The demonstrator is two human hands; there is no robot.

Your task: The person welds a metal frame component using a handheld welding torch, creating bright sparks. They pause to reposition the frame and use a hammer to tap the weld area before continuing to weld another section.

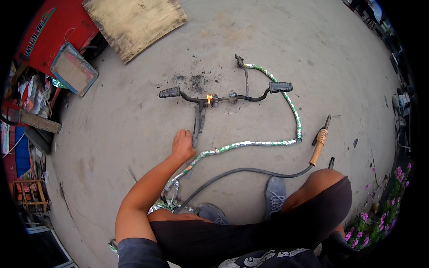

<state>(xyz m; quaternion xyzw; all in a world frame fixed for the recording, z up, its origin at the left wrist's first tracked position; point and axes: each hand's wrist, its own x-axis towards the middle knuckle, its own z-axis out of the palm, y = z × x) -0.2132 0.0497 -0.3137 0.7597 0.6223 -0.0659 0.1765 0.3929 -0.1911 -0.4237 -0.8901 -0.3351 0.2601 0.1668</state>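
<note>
A bent dark metal bar [257,98] with ribbed black rubber blocks [170,92] at its ends lies on the concrete. A small orange flame [209,98] burns near its middle joint. From there a straight metal arm [197,120] runs toward me. My left hand [182,144] is closed at the near end of that arm, back of the hand up; its fingertips are partly hidden. Beyond the bar, a dark clamp [240,60] with a thin rod touches it, joined to a cable wrapped in green and silver foil [246,144]. My right hand is out of view.
An electrode holder [318,147] with a tan grip lies to the right of my feet on a black cable [241,169]. Dark debris [196,82] is scattered beyond the bar. A wooden board [134,27] and a framed panel [74,69] stand far left; pink flowers [364,216] grow near right.
</note>
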